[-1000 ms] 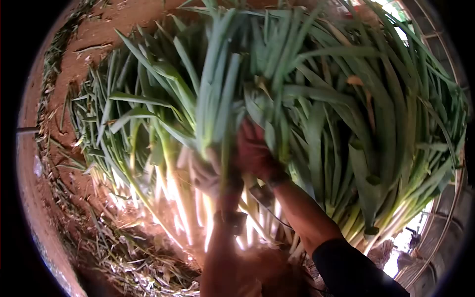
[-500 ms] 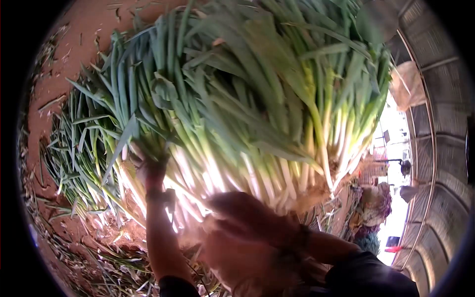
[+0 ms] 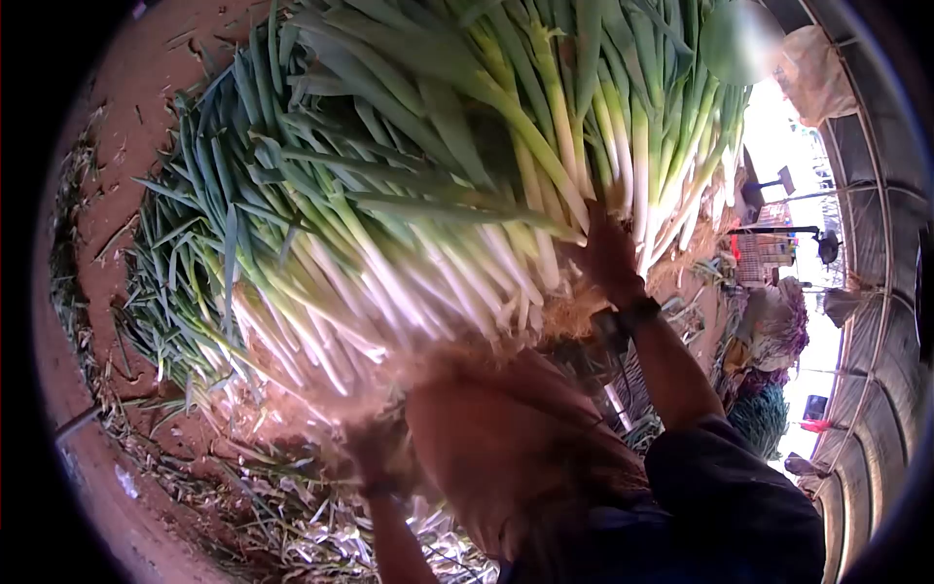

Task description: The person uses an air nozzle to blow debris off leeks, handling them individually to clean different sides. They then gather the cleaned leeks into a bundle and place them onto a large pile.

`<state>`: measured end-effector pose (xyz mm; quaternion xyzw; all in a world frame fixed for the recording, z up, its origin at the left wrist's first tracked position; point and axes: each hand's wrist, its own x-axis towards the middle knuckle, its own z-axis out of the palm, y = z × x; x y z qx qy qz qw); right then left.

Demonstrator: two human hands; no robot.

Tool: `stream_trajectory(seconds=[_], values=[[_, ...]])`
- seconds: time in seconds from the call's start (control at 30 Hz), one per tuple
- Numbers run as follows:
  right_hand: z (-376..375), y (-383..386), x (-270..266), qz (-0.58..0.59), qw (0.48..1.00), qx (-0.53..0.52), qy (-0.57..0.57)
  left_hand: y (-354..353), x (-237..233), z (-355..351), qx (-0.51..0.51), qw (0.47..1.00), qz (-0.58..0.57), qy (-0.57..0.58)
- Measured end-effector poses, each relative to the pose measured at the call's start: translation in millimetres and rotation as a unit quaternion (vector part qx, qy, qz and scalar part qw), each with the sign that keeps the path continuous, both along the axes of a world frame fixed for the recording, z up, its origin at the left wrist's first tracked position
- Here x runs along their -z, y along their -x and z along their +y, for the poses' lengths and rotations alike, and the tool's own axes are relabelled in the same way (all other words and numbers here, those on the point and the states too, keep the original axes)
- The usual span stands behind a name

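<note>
A large pile of green onions (image 3: 389, 273) fills the middle, long green leaves toward the top and white stems with brown roots toward me. At the right part of the pile, my right hand (image 3: 611, 255) has its fingers closed around white stems; the fingertips are partly hidden among them. My left hand (image 3: 368, 448) is low, just below the roots at the pile's near edge. Motion blur smears its fingers, so I cannot see whether it holds anything. A dark band circles my right wrist.
Loose trimmings (image 3: 282, 506) litter the ground below the pile. Reddish-brown soil (image 3: 117, 156) lies to the left. Beyond my right arm are a crate (image 3: 764, 255), a purple-and-white bundle (image 3: 778, 326) and a curved sheeted wall (image 3: 890, 321).
My left hand has left the stalks and dropped toward the roots. My right hand has moved up and right from the roots to the stems. The view has shifted.
</note>
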<state>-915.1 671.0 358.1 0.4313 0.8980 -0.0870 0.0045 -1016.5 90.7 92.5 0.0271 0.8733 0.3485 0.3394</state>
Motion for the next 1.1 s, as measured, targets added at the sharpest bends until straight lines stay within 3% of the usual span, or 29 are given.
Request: stream_trajectory(seconds=[0.03,0.07,0.1,0.17,0.2,0.23,0.3,0.33,0.37,0.4,0.43,0.47,0.5,0.57,0.67,0.7,0.77,0.9,0.93,0.97,1.0,1.03,1.07,1.1], values=[[1,-1,1,-0.003,1.000,0.011,0.013,-47,15,-28,-0.098,0.992,0.019,-0.081],[2,-3,3,0.013,0.999,-0.007,0.038,-93,16,-69,-0.017,1.000,0.013,-0.005],[-1,-3,-2,0.018,0.999,-0.006,0.040,-128,-3,-94,0.127,0.989,0.035,0.068],[-4,-1,-21,0.056,0.989,0.031,0.136,-184,-23,-128,0.386,0.906,0.119,0.130],[-6,-6,-23,0.142,0.986,-0.038,0.072,-207,-34,-110,0.052,0.990,-0.097,0.085],[-10,2,-41,0.157,0.969,0.044,0.186,-222,-49,-101,-0.285,0.909,-0.303,0.033],[-16,22,-87,0.195,0.952,0.080,0.223,-225,-35,-106,-0.170,0.943,-0.283,-0.034],[-9,33,-76,0.205,0.955,0.087,0.197,-222,-40,-99,-0.117,0.954,-0.268,-0.071],[-2,39,-73,0.214,0.957,0.093,0.171,-211,-36,-93,0.070,0.981,-0.171,-0.056],[6,30,-77,0.255,0.933,0.094,0.237,-197,-31,-86,0.266,0.964,0.001,0.001],[12,50,-37,0.192,0.947,0.133,0.222,-177,-35,-71,0.378,0.908,0.176,0.039],[22,49,-9,0.201,0.946,0.122,0.222,-166,-39,-46,0.215,0.976,0.037,-0.001],[30,49,3,0.208,0.946,0.110,0.224,-154,-48,-12,-0.018,0.989,-0.122,-0.077],[28,56,0,0.160,0.952,0.126,0.227,-121,-100,70,-0.275,0.914,-0.227,-0.193],[25,33,-21,0.154,0.956,0.076,0.239,-106,-173,142,-0.193,0.933,-0.186,-0.241],[22,26,-33,0.150,0.956,0.068,0.245,-106,-163,142,-0.184,0.934,-0.182,-0.245],[18,12,-43,0.128,0.964,0.074,0.222,-112,-125,126,-0.029,0.977,-0.081,-0.197],[25,-17,-31,0.142,0.972,0.017,0.188,-121,-104,112,0.050,0.984,-0.054,-0.161],[27,-27,-47,0.163,0.963,0.026,0.213,-121,-201,168,-0.103,0.960,-0.226,-0.128],[30,-40,-63,0.184,0.953,0.034,0.239,-121,-172,154,-0.098,0.962,-0.222,-0.128],[36,-53,-77,0.204,0.952,0.036,0.227,-122,-134,139,0.016,0.982,-0.114,-0.150],[43,-69,-88,0.225,0.950,0.038,0.214,-115,-133,145,0.130,0.977,-0.003,-0.168],[57,-82,-100,0.214,0.955,0.052,0.200,-118,-129,157,0.050,0.985,-0.004,-0.165],[77,-96,-100,0.216,0.955,0.066,0.193,-111,-144,184,0.053,0.984,0.004,-0.168]])
